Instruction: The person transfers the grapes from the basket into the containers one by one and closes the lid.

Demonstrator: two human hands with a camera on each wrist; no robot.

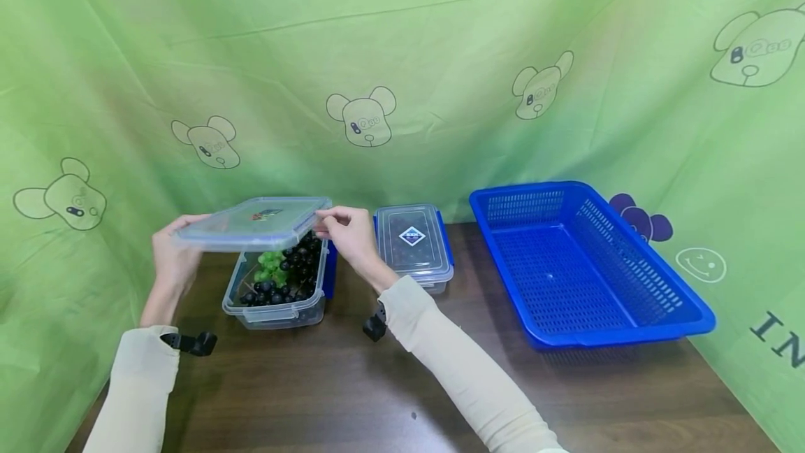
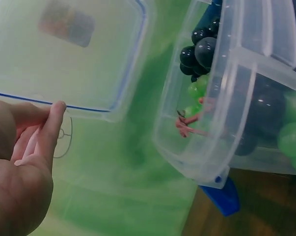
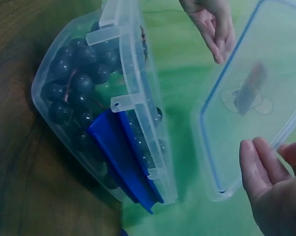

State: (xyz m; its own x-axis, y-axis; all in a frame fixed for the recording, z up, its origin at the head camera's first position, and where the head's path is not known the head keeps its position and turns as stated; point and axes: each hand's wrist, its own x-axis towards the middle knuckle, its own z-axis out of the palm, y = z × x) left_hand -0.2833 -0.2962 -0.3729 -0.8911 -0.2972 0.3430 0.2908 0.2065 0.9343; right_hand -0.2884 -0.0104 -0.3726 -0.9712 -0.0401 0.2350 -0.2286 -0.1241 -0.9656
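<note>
Both hands hold a clear plastic lid (image 1: 251,224) tilted above an uncovered plastic container (image 1: 277,314). My left hand (image 1: 175,257) pinches the lid's left edge; in the left wrist view its fingertips (image 2: 58,109) are at the rim with the blue seal. On the opposite edge, my right hand (image 1: 352,233) grips with thumb and fingers. Inside the container lie dark grapes (image 1: 277,293) and a bunch of green grapes (image 1: 270,268). A blue side latch (image 3: 121,160) hangs down from the container's rim. The lid hides the container's far left part in the head view.
A second, lidded container (image 1: 411,261) with blue latches stands just right of my right hand. Farther right sits a blue slotted basket (image 1: 522,299) on the brown wooden table (image 1: 302,390). A green printed cloth (image 1: 440,40) hangs close behind everything and along both sides.
</note>
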